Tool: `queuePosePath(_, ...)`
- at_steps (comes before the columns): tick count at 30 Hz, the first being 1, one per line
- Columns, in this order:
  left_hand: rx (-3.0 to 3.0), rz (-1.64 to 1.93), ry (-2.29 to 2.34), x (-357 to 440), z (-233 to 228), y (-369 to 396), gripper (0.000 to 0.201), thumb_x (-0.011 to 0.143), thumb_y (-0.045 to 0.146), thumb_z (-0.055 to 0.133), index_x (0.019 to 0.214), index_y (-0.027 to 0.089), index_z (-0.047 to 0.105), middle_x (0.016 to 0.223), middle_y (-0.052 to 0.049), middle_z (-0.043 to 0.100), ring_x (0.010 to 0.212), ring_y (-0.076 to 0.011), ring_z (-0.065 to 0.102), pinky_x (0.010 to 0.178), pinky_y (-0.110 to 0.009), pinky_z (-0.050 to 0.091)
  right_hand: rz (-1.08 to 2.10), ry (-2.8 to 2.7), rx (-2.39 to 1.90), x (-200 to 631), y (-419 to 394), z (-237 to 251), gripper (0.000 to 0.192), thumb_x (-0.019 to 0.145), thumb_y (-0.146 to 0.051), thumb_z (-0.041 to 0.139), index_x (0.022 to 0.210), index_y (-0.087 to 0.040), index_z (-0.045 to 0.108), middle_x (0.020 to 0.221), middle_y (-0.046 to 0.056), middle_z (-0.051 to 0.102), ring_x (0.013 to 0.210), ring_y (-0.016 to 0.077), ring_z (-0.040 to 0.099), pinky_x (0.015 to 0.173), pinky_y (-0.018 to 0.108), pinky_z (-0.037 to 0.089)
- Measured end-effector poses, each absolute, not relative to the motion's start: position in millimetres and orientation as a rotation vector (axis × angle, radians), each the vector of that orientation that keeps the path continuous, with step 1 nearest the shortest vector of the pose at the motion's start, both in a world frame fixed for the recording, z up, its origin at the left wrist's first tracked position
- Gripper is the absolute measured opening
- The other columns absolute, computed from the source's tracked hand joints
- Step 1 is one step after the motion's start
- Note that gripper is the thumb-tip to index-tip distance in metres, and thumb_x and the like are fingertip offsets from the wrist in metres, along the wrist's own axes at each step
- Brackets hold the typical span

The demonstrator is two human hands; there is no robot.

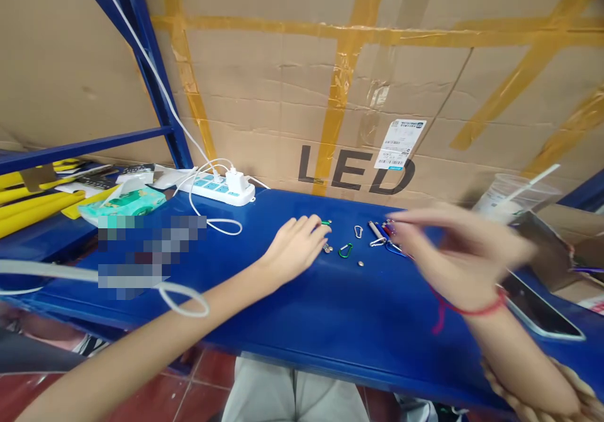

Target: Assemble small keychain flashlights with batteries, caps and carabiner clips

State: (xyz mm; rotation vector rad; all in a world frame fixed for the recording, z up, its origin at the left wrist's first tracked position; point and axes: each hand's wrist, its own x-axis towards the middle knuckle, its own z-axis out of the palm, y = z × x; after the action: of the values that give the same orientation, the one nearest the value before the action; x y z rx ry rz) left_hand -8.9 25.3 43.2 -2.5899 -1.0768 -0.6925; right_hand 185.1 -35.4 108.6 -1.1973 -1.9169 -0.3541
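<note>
My left hand [295,249] rests palm down on the blue tabletop, its fingers bent and slightly apart over small items. At its fingertips lie a green piece [325,223] and small round metal pieces [328,248], partly covered. To its right are a silver carabiner [358,231], a green carabiner [346,250] and a small round metal piece [361,263]. Smeared by motion, my right hand [457,246] has its thumb and forefinger beside a cluster of small coloured tubes [377,231] and a blue carabiner [395,249]. Whether it holds anything does not show.
A white power strip [214,187] with cables stands at the back left, near a green packet [125,205]. A phone [542,309], an open cardboard box [542,246] and a plastic cup [514,195] are at the right. A large carton [278,95] backs the table.
</note>
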Motion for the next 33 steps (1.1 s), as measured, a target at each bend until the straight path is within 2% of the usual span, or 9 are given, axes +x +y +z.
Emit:
queuePosePath(2,-2.596,-0.584,-1.141,-3,42,54,0.03,0.091,0.027,0.034,0.111,0.02,0.055,0.102,-0.006,0.057,0.089,-0.0179,0.055,0.076,-0.03,0.038,-0.291,-2.083,-1.087,184,-11,100,0.022,0.086,-0.035,0.051,0.079,-0.021,0.067,0.074,0.001,0.066,0.06,0.0102,0.058,0.057,0.022,0.046)
queuePosePath(5,-2.594,-0.437,-1.158,1,34,81,0.029,0.091,0.029,0.036,0.108,0.019,0.057,0.105,-0.007,0.057,0.093,-0.0202,0.053,0.077,-0.031,0.037,-0.245,-2.306,-1.145,189,23,76,0.019,0.085,-0.033,0.053,0.08,-0.022,0.068,0.077,-0.001,0.067,0.058,0.0089,0.059,0.051,0.019,0.042)
queuePosePath(11,-2.627,-0.327,-1.129,-7,15,81,0.025,0.089,0.025,0.039,0.106,0.016,0.056,0.105,-0.008,0.058,0.093,-0.0199,0.053,0.077,-0.031,0.038,-0.31,-2.48,-1.252,199,33,38,0.022,0.088,-0.033,0.048,0.089,-0.024,0.068,0.087,0.002,0.067,0.076,0.013,0.062,0.063,0.022,0.043)
queuePosePath(15,-2.654,-0.348,-1.145,-8,12,78,0.025,0.089,0.024,0.039,0.108,0.015,0.053,0.107,-0.007,0.058,0.094,-0.0195,0.053,0.077,-0.031,0.041,-0.269,-2.502,-1.213,194,27,29,0.023,0.089,-0.032,0.047,0.096,-0.023,0.067,0.092,0.004,0.065,0.083,0.015,0.06,0.072,0.026,0.044)
queuePosePath(20,-2.652,-0.396,-1.233,-5,10,80,0.03,0.09,0.027,0.039,0.116,0.016,0.048,0.105,-0.008,0.055,0.094,-0.0198,0.054,0.077,-0.031,0.044,-0.237,-2.513,-1.198,187,26,22,0.023,0.088,-0.033,0.048,0.099,-0.023,0.067,0.097,0.005,0.064,0.088,0.017,0.058,0.077,0.03,0.044)
queuePosePath(29,-2.68,-0.425,-1.219,-9,18,80,0.018,0.09,0.027,0.039,0.093,0.017,0.053,0.098,-0.007,0.054,0.089,-0.0187,0.052,0.075,-0.03,0.045,-0.147,-2.441,-1.246,190,33,19,0.021,0.087,-0.031,0.051,0.094,-0.024,0.069,0.092,0.004,0.066,0.083,0.0156,0.059,0.07,0.027,0.044)
queuePosePath(33,-2.674,-0.662,-1.191,-10,25,73,0.014,0.09,0.024,0.038,0.092,0.018,0.05,0.091,-0.005,0.058,0.083,-0.0174,0.053,0.074,-0.03,0.045,-0.138,-2.421,-1.265,194,34,19,0.017,0.085,-0.028,0.054,0.087,-0.022,0.07,0.088,0.003,0.068,0.082,0.0163,0.06,0.073,0.028,0.043)
